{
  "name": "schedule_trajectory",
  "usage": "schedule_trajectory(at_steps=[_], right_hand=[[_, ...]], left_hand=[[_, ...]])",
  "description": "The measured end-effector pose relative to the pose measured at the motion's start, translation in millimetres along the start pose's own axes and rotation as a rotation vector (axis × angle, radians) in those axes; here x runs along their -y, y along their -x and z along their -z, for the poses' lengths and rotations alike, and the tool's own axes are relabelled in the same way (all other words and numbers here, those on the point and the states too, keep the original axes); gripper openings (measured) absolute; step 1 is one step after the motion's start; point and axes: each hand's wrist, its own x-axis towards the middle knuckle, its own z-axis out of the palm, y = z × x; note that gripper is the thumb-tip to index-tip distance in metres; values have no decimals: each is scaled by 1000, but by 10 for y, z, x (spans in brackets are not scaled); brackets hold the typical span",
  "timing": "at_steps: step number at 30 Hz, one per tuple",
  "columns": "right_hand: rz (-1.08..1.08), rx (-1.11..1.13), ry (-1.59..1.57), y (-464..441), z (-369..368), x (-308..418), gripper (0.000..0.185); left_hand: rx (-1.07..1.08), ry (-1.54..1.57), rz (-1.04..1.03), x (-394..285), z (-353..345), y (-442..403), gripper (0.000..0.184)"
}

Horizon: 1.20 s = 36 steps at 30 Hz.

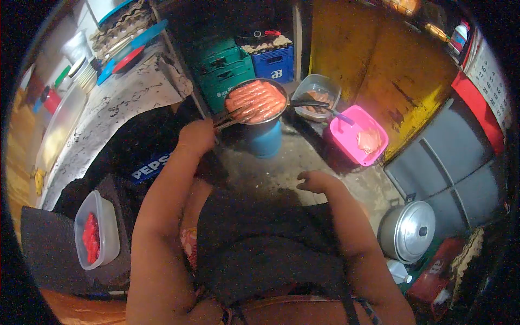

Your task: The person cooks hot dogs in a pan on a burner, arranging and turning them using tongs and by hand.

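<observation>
My left hand (197,135) is closed around metal tongs (226,120), whose tips reach over the left side of a frying pan (287,96). Reddish-pink sausages (257,100) fill the pan, lying side by side in glossy liquid. Beneath the pan stands a blue, round support (264,140). The pan's dark handle points right, over a clear plastic tub (314,86) with brown pieces inside. My right hand (313,182) hangs in front of my lap, fingers loosely bent and apart, holding nothing. Nearest to it is a pink basin (355,116) with a plastic bag (369,141) in it.
At left, a clear container (111,233) holds something red. Plates (84,76) and a red lid-like dish (129,58) lie on the left counter (103,130). Green crates (225,76) and a blue crate (273,65) stand behind the pan. A lidded metal pot (414,230) is at right.
</observation>
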Motion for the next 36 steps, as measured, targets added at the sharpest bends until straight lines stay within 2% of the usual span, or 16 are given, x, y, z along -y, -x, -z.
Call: schedule_trajectory(at_steps=[8,21,29,36], right_hand=[[-56,-3,-86,67,43,83,51],[-32,10,-119,69,32,56,54],[-9,4,-93,10,-8,4,55],[12,4,-19,-62,-56,-22,53]], left_hand=[[-32,-63,-88,-10,238,-24,23],[-74,-58,-35,-23,-52,-91,22],[-72,9,41,75,106,171,20],[-56,-22,-8,46,175,234,18]])
